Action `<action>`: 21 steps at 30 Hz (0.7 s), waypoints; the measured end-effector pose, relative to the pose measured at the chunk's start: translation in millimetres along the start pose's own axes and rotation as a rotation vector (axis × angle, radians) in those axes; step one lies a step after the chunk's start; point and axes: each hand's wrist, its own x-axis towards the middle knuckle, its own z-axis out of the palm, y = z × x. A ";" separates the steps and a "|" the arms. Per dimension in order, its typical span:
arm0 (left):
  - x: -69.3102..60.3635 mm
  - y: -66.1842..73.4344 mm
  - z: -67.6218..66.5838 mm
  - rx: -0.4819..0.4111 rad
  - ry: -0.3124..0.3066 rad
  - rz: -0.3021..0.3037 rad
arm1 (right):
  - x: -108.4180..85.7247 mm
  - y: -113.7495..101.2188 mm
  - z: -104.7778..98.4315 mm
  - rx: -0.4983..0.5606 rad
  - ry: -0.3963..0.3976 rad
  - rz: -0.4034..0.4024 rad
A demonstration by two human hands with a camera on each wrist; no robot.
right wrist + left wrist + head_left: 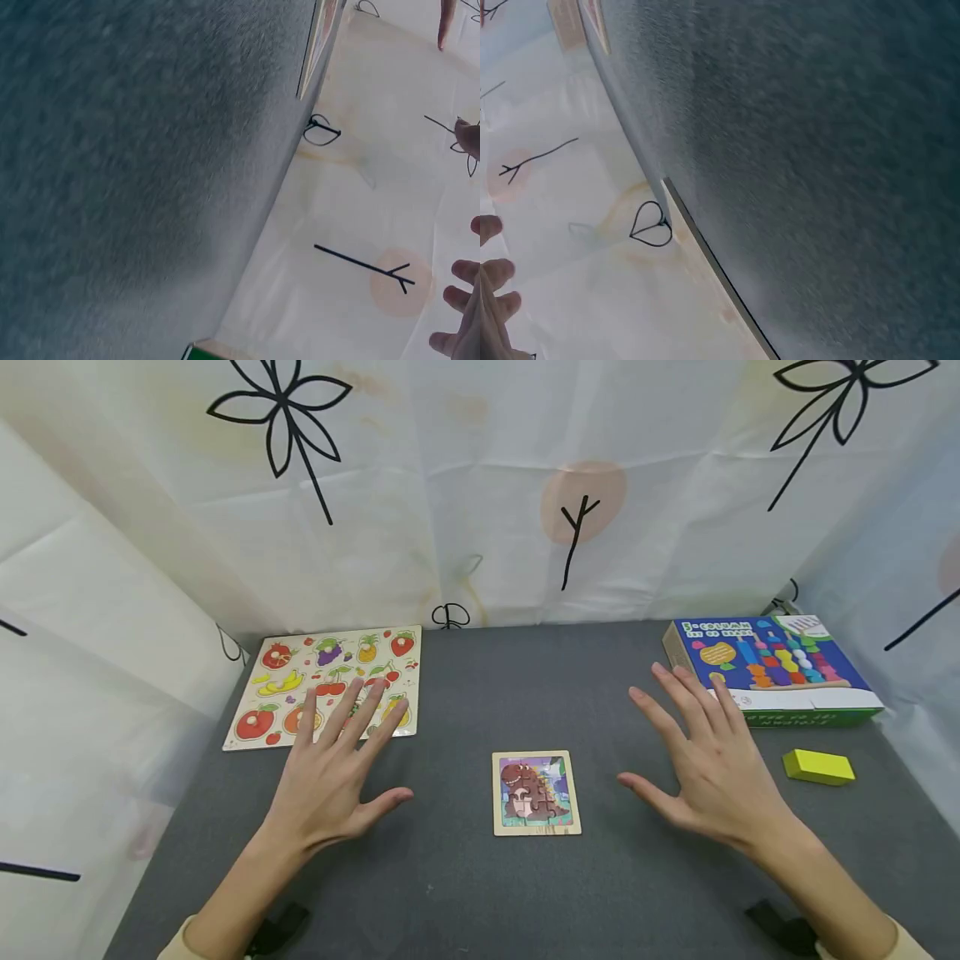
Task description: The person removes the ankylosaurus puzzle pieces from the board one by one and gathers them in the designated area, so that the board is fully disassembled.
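Because neither palm has anything in it, the left hand (330,785) and the right hand (712,768) seem to hover, fingers straight and spread well apart, thumbs turned inward. Between those two thumbs, touching neither, the puzzle (536,795) lies flat on the table (480,893), its dinosaur the right way up for the person, perhaps so that it suits both hands equally. Out to the right of the right hand, near but apart, the block (817,767) rests on a long side (yellow wherever it shows), probably set there to keep the middle uncrowded. Under and beyond the left fingertips, as the head view has it, lies the fruit board (330,664); the left wrist view shows those fingers lifted, so they likely do not touch it. Past the right fingertips the box (772,668) lies on a broad side, printed face up, a pose that should hold it steady. Farthest from either hand, a cloth (487,527) hangs behind the table, presumably as a plain backdrop.
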 end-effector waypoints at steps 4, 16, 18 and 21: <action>2.0 4.6 1.1 -0.036 -0.028 -0.001 | 4.1 -7.6 4.9 0.091 -0.038 -0.007; 15.7 25.2 5.6 -0.191 -0.188 -0.038 | 20.3 -28.7 22.6 0.335 -0.209 0.018; 17.9 30.7 5.9 -0.235 -0.240 -0.061 | 23.5 -31.3 26.5 0.379 -0.243 0.041; 20.6 39.3 6.5 -0.301 -0.313 -0.092 | 28.2 -34.3 33.1 0.461 -0.295 0.080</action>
